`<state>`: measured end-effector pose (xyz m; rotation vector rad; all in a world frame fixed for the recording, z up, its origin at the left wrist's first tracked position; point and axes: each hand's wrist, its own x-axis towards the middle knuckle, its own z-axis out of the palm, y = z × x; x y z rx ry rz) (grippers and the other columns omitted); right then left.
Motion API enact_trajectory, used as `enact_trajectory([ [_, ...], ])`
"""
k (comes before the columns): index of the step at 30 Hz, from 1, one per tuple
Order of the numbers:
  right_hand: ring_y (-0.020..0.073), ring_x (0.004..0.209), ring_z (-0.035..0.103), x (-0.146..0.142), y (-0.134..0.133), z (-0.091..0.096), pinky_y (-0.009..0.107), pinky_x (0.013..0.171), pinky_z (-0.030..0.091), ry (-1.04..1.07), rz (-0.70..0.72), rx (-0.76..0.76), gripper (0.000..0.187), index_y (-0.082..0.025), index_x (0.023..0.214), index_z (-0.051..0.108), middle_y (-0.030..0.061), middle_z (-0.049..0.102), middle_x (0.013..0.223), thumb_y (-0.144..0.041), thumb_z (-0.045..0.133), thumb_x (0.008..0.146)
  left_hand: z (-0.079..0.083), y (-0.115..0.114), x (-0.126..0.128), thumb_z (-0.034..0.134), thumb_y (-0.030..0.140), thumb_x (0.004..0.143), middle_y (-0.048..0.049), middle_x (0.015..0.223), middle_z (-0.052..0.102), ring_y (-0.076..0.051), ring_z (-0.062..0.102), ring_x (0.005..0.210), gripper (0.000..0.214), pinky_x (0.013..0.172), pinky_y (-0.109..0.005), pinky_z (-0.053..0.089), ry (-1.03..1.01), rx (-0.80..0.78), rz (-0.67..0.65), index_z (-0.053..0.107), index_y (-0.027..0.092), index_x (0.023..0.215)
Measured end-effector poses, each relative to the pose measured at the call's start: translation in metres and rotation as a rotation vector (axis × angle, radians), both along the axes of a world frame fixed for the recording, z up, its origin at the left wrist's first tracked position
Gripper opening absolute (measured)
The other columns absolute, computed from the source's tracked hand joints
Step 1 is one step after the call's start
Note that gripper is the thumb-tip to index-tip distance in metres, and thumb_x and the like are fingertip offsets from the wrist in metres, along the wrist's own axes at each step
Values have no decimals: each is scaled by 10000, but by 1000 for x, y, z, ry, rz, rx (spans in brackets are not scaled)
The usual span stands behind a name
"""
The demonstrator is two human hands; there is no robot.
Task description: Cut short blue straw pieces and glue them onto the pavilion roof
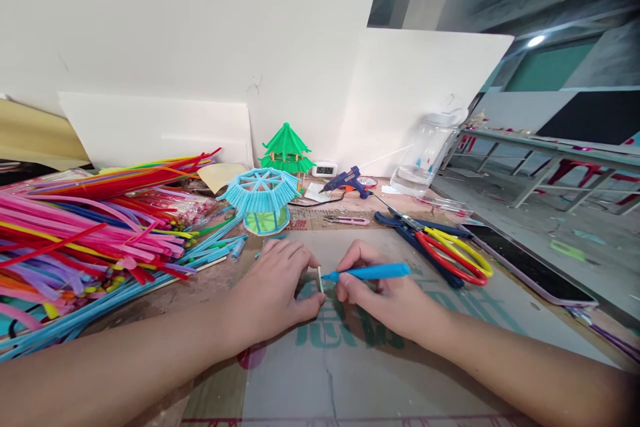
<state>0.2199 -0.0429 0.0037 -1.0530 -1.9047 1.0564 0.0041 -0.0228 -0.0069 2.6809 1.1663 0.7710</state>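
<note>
My left hand [277, 290] pinches a short pale stick [321, 279] upright between thumb and forefinger. In my right hand [387, 300] is a blue marker pen [377, 271]. The tip of the pen points left and meets, or nearly meets, the middle of the stick; I cannot tell if they touch. Both hands are just above a clear sheet [285, 380] on the table. Just beyond my left hand stands a small pavilion model with a light blue roof [263, 190] of fuzzy strips. Behind it is a green tiered pavilion [286, 147].
Bundles of coloured pipe cleaners [100, 233] cover the left side. To the right lie red-and-yellow-handled scissors [453, 257], dark blue-handled pliers [425, 250] and a phone [527, 260]. Farther back are pink thread snips [347, 220], a glue gun [347, 181], a small clock [325, 169] and a clear bottle [423, 157].
</note>
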Motion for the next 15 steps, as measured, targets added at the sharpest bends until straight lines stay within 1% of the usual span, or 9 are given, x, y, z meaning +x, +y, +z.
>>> enact_trajectory([
  [2, 142, 633, 550, -1, 1, -1, 272, 583, 441, -11, -15, -3, 110, -226, 913, 469, -9, 601, 721, -313, 523, 953, 0, 0, 0, 730, 296, 785, -20, 961, 621, -247, 563, 969, 260, 858, -384, 408, 1, -10, -4, 564, 202, 961],
  [5, 140, 634, 554, -2, 1, 0, 273, 587, 446, -18, 1, -3, 112, -227, 912, 470, -13, 600, 714, -318, 524, 951, 0, 0, 0, 726, 294, 788, -21, 962, 619, -244, 560, 969, 256, 852, -381, 409, 6, -8, -2, 565, 199, 963],
  [11, 141, 563, 539, -1, 0, 1, 277, 530, 428, -104, 28, 27, 128, -235, 829, 471, -24, 577, 644, -294, 539, 920, 0, -1, 0, 737, 319, 791, -27, 946, 617, -244, 558, 958, 273, 843, -378, 417, 15, 10, 8, 570, 192, 966],
  [15, 148, 603, 571, -1, 2, -1, 281, 567, 460, -72, 4, 20, 133, -237, 877, 481, -18, 606, 672, -336, 540, 943, 0, -1, 0, 724, 301, 791, -26, 942, 615, -241, 557, 947, 255, 841, -378, 421, 18, 8, 9, 566, 195, 962],
])
